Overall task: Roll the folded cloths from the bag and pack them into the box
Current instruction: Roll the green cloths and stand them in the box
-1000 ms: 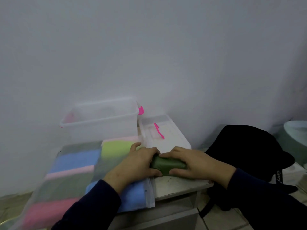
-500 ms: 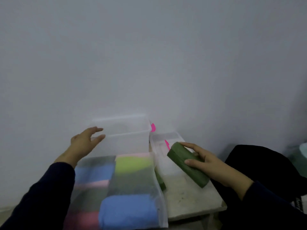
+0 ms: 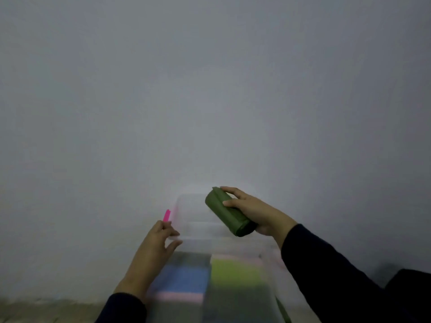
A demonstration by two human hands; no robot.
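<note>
We take the clear plastic box [image 3: 198, 220] as our landmark. Our right hand [image 3: 254, 212] holds the rolled dark green cloth [image 3: 227, 212] above the box's right side, fingers curled over the top of the roll and thumb under it. The roll's long axis is tilted: its far end points up and away toward the wall, its near end dips toward our right wrist. By our reckoning the roll has to drop down and slightly left into the box, so the right hand is the one placed to do it.

Our left hand [image 3: 161, 238] is at the box's near-left corner, fingers lightly bent on the rim, just below the pink latch [image 3: 166, 215]; whether it truly grips the rim we cannot tell through the blur.

On the near side of the box lies the translucent bag [image 3: 210, 283] with folded cloths in blue, yellow-green and pink showing through.

We can read no brand, label or writing anywhere.
</note>
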